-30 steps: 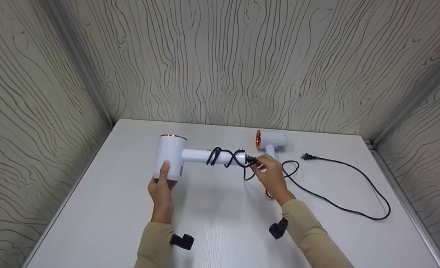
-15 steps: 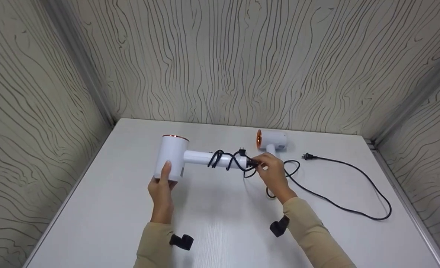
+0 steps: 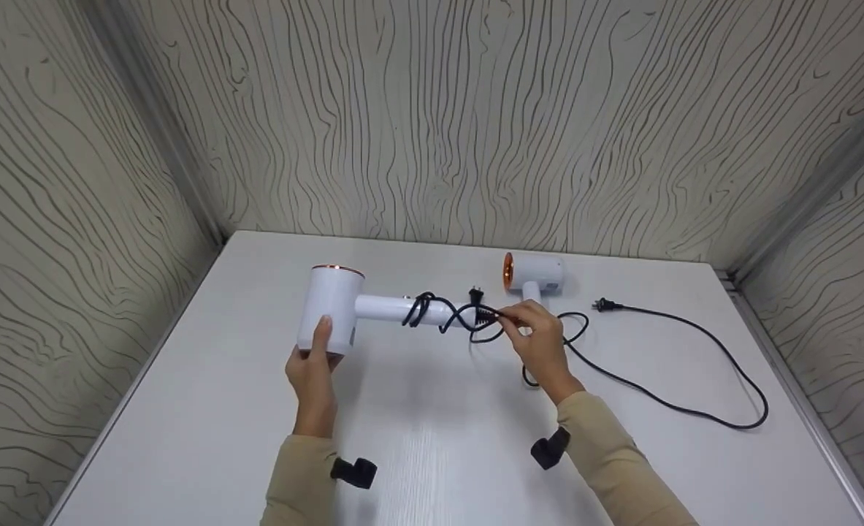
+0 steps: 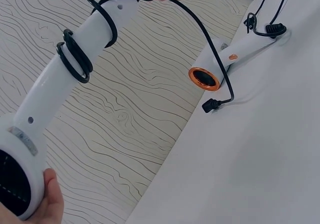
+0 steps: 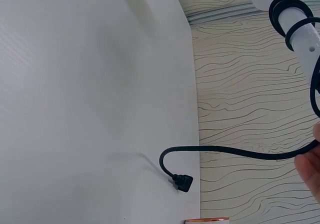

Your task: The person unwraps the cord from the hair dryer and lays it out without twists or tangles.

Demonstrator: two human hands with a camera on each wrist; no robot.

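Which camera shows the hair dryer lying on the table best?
The left wrist view: the lying dryer shows bigger, front opening and handle included, though a black cord crosses it. Head view: smaller, handle partly behind the right hand. Right wrist view: only a bit of orange rim and white body.

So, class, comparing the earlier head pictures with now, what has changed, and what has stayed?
The left grip and held dryer shifted slightly left. The right grip, still holding the black cord, edged away from the handle, and the cord's plug now shows more clearly. The second dryer and the other plug stayed put.
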